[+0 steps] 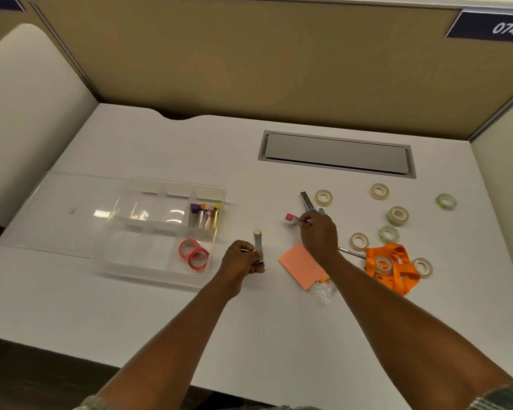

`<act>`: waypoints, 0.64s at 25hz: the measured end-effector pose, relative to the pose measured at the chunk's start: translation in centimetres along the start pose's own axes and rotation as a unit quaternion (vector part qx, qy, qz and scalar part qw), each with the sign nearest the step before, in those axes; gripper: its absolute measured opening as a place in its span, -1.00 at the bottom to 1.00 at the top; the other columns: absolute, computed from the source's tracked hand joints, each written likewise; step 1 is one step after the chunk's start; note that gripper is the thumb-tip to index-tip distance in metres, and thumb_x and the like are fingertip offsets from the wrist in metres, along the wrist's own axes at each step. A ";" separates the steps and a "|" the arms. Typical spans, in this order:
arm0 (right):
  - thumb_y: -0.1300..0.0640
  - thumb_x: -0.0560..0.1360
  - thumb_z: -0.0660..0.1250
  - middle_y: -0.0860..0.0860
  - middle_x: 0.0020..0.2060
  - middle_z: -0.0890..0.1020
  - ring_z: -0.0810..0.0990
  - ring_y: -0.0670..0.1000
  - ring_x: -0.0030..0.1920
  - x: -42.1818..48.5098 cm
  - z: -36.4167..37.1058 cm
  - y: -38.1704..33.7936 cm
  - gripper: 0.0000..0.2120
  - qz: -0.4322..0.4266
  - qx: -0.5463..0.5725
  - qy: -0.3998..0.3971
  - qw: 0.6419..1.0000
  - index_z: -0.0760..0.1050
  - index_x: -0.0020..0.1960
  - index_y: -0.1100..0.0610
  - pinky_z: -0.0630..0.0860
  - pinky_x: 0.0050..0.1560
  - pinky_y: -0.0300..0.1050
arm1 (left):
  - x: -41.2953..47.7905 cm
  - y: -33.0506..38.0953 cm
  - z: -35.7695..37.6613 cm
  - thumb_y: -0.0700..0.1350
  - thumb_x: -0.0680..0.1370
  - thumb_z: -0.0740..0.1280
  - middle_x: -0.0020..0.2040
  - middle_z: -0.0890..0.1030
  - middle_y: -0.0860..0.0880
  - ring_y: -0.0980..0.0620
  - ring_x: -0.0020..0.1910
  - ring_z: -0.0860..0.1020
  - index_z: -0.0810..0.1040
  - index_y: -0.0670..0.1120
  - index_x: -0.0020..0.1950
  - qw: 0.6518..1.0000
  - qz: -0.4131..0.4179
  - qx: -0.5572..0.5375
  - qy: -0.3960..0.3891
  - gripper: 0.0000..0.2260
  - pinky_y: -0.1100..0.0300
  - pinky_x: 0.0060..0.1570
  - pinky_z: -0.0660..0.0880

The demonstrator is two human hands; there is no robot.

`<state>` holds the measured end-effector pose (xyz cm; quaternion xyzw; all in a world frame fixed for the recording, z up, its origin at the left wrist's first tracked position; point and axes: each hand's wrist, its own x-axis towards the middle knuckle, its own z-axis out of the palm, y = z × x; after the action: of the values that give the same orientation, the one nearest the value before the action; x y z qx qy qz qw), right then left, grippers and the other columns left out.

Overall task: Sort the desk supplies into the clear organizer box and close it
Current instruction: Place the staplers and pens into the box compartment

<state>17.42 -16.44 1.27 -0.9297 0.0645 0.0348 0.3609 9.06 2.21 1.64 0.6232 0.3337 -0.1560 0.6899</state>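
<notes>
We look down on a white desk (273, 327) walled in by tan partitions, with a grey hatch (335, 155) set into its far side. At the left stands the clear organizer box (148, 280), open, its clear lid (57, 220) lying flat beside it on the left. Most compartments look bare; the far right one holds a row of capped tubes (205, 216), and the near right one holds two pink tape rolls (180, 250). Both bare arms reach in from the bottom edge. The left hand (243, 259), just right of the box, has its fingers curled round a white-capped tube (258, 241), held upright above the desk. The right hand (319, 235) is further right, over the loose pile, its fingertips pinching a pink-capped tube (290, 218); a blue-banded tube (307, 201) lies just beyond it. Around that hand are an orange lanyard (397, 279), a peach sticky pad (301, 265), several pale tape rolls (391, 216) scattered well apart, and a small clear bag (323, 292). We judge the sorting to be early, at the tube-gathering step. Next, both tubes should go to the far right compartment beside their fellows, lowered over the divider without knocking the row. The loose rolls, pad, lanyard and lid are not yet dealt with.
</notes>
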 end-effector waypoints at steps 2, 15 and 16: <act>0.20 0.55 0.32 0.11 -0.07 0.68 0.66 0.10 -0.14 -0.6 0.8 -2.0 -0.90 0.129 0.168 0.014 0.977 0.61 -0.03 0.09 0.59 -0.03 -0.01 | 0.2 1.0 -1.4 -0.32 0.55 0.34 -0.14 0.60 -0.23 -0.17 -0.23 0.63 0.42 -0.14 0.00 1.000 0.000 -0.010 -0.025 -0.85 0.00 -0.11 0.65; 0.16 0.54 0.33 0.12 -0.21 0.72 0.68 0.00 -0.29 -4.1 11.6 -18.0 -0.92 0.182 0.345 -0.064 0.919 0.57 0.01 0.11 0.69 -0.16 -0.04 | 4.6 8.9 -17.3 -0.27 0.52 0.37 -0.18 0.64 -0.17 -0.01 -0.36 0.61 0.49 -0.09 0.13 0.995 0.080 0.050 0.029 -0.78 0.14 -0.40 0.55; 0.15 0.51 0.35 0.11 -0.22 0.72 0.68 0.00 -0.30 -4.0 12.5 -19.3 -0.91 0.188 0.331 -0.066 0.922 0.56 0.01 0.11 0.69 -0.14 -0.02 | 5.2 9.3 -18.4 -0.29 0.52 0.36 -0.20 0.64 -0.17 -0.01 -0.38 0.59 0.49 -0.12 0.13 0.994 0.078 0.061 0.041 -0.79 0.15 -0.40 0.55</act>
<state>16.02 6.50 5.32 -0.7234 0.2219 0.1399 0.6387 13.79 22.60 5.26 0.6940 0.3021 -0.0965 0.6464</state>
